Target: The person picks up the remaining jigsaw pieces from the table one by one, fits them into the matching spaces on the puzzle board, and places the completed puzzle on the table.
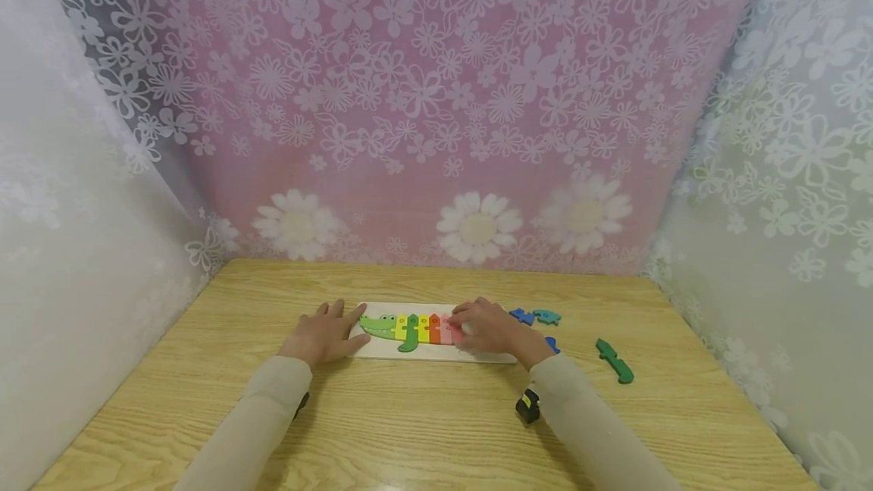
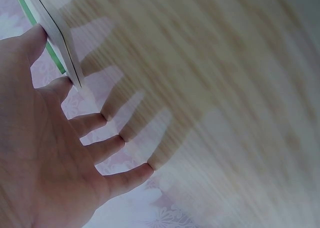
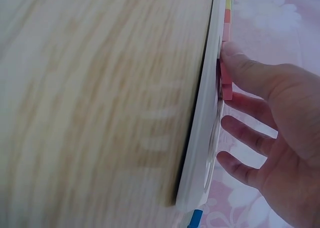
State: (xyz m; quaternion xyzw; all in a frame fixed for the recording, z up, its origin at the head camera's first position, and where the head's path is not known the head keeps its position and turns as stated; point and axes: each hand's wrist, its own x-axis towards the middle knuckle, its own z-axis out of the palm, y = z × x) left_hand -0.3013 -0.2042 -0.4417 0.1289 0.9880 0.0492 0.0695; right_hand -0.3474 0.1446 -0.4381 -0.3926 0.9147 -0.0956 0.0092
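Observation:
A pale wooden puzzle board [image 1: 436,353] lies flat on the table. Its crocodile picture has a green head [image 1: 377,327], a green leg piece [image 1: 409,339], and yellow, orange and pink body pieces in a row. My left hand [image 1: 322,335] is spread at the board's left end, thumb and index finger at its edge, the other fingertips on the tabletop. Over the board's right half, my right hand [image 1: 489,326] pinches a dark pink puzzle piece [image 3: 226,73] between thumb and index finger. That piece overlaps the board's surface beside the lighter pink one; my remaining fingers are stretched out.
Right of the board lie a dark blue piece [image 1: 521,316], a teal piece [image 1: 548,317] and another blue piece [image 1: 552,344], partly behind my right wrist. Farther right is a long green piece [image 1: 615,361]. Flowered curtains [image 1: 423,135] border the wooden table [image 1: 409,430].

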